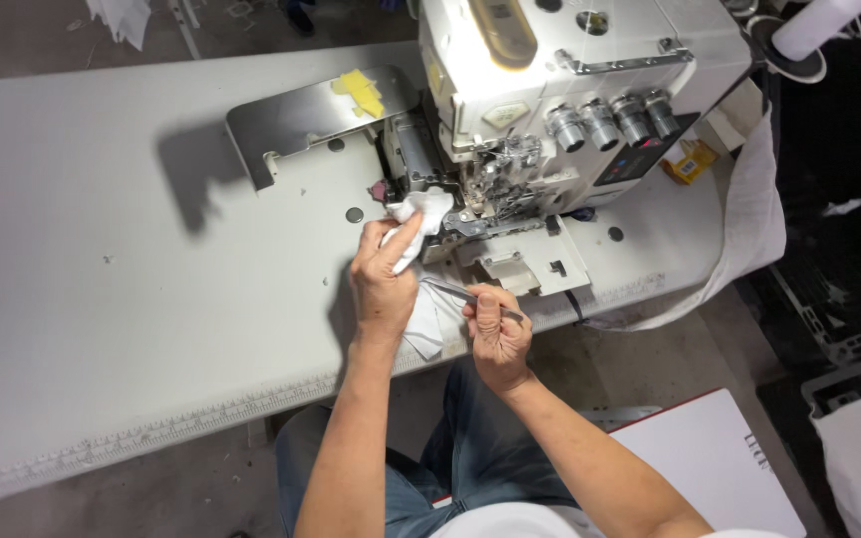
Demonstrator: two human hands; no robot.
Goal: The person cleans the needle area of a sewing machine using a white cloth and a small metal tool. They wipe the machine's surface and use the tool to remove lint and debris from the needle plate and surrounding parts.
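My left hand (386,269) pinches a small piece of white cloth (421,214) and holds it against the front of a white overlock sewing machine (550,90), close to its needle area (495,184). More of the white cloth (425,321) hangs down between my hands. My right hand (498,329) grips thin metal tweezers (455,290), their tips pointing left toward the cloth, just below the machine's open front cover (525,264).
The machine stands on a wide pale grey table (102,299) with a ruler strip along its front edge. A metal plate (301,120) with a yellow scrap (361,90) lies left of the machine. White fabric (754,209) drapes off the right edge. A white board (710,458) sits lower right.
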